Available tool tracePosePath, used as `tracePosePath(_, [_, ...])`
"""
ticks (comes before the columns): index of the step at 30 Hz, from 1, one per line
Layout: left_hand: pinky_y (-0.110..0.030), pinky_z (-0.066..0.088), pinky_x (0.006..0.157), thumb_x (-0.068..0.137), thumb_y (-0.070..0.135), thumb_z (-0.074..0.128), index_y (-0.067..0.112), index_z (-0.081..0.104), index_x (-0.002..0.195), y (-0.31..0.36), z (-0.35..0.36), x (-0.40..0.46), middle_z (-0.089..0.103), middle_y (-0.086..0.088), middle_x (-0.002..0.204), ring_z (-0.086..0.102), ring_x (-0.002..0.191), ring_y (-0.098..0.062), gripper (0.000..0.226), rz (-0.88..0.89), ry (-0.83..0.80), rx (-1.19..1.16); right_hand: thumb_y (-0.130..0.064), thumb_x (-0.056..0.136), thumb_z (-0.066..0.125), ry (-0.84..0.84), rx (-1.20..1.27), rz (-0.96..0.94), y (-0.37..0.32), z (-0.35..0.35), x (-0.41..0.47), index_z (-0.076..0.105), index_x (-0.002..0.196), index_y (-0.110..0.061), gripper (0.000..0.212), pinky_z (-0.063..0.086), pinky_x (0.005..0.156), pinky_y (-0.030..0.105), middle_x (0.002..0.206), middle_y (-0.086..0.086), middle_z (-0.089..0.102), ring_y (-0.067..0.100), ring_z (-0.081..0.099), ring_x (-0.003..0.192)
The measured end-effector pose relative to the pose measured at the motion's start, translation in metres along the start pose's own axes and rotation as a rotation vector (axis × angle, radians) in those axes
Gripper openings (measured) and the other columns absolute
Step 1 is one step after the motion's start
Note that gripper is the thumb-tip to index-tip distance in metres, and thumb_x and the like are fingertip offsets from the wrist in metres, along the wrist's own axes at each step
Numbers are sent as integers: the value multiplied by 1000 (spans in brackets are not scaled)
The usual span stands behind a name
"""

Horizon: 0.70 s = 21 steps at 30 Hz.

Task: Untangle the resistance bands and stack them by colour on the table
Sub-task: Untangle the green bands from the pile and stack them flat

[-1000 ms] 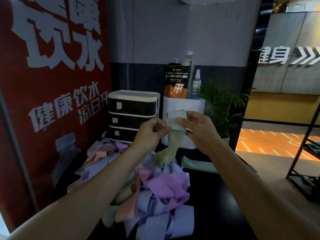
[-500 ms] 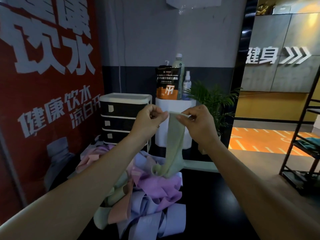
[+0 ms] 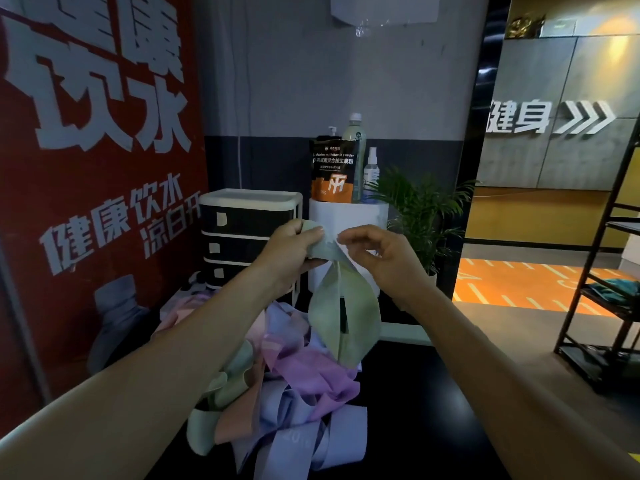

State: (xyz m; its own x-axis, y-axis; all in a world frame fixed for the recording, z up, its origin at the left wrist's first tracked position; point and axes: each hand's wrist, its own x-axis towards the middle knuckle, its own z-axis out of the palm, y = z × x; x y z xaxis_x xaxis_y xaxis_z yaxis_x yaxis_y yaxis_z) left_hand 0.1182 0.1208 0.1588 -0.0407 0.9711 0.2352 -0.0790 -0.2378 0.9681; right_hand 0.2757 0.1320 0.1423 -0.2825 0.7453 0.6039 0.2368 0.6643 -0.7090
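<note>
Closest in, a messy pile of bands (image 3: pixel 294 403) on the black table (image 3: pixel 433 410), sitting around 6 o'clock: lilac strips in front, purple in the middle, peach and pale green off at 7 o'clock, all looped over each other.

Above that, a green band (image 3: pixel 341 317) held up over the pile, hanging down as an open loop with the bottom just over the purple stuff. Top end bunched between both hands, roughly dead centre. Left hand (image 3: pixel 291 251) curled around the bunched end, thumb pressed on top. Right hand (image 3: pixel 381 258) at 3 o'clock of it, fingers bent, thumb and forefinger pinching the band's edge.

Behind the hands, at 11 o'clock, a black and white drawer unit (image 3: pixel 247 230). At 12 o'clock a white stand (image 3: pixel 346 216) with a black and orange pouch (image 3: pixel 333 171), a tall bottle (image 3: pixel 355 133) and a small spray bottle (image 3: pixel 371 171) on top. Leafy plant (image 3: pixel 419 209) just at 1 o'clock.

Far left, a big red poster (image 3: pixel 97 168) with white lettering. Far right, at 3 o'clock, a black metal rack (image 3: pixel 609 289), and beyond it an orange floor (image 3: pixel 519 282) with pale stripes.
</note>
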Motion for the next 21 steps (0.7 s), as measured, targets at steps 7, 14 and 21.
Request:
tracePosePath(7, [-26,58,63,97,12,47,14,56,92,3,-19,5,59,-6,96,59,85,-15,11,42,84,-195,18,80,50,-313,31,272,60,22,-22,65,95,-11,35,49,62,16,82,-1,65,1,63,68])
tracePosePath(14, [-23,56,54,96,9,47,9,55,91,0,-44,5,59,-8,89,61,78,-16,9,2,255,-429,6,78,64,-540,-283,313,107,51,-46,66,104,2,26,43,77,14,97,11,65,14,55,88])
tracePosePath(21, [-23,56,56,96,9,47,8,57,93,-4,-49,1,62,-7,87,63,75,-14,10,-5,168,-386,4,73,71,-298,-73,309,104,78,-24,34,133,-6,71,44,87,25,114,-2,45,15,48,106])
